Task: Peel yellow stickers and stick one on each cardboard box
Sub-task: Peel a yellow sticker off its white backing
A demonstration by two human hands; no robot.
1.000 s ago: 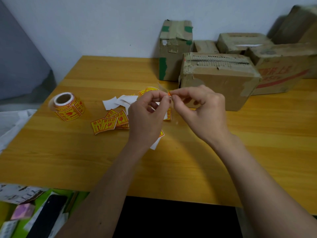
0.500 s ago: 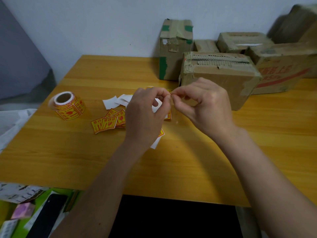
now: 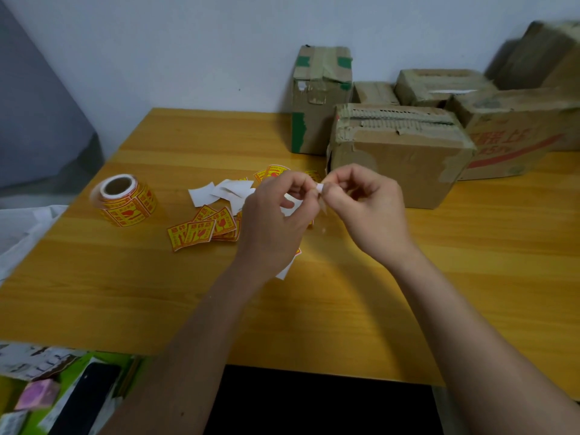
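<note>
Sticker held above table, just before the nearest box; only a white corner shows, so its facing and long axis we cannot tell. Left hand and right hand both pinch it. We'd peel slowly, backing apart, adhesive kept off fingertips.

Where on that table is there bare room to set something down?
Bare wood runs along the table's near edge, below the sticker roll and loose stickers, and right of the right hand. Crowded: the paper scraps mid-table and the cardboard boxes at the back right.
</note>
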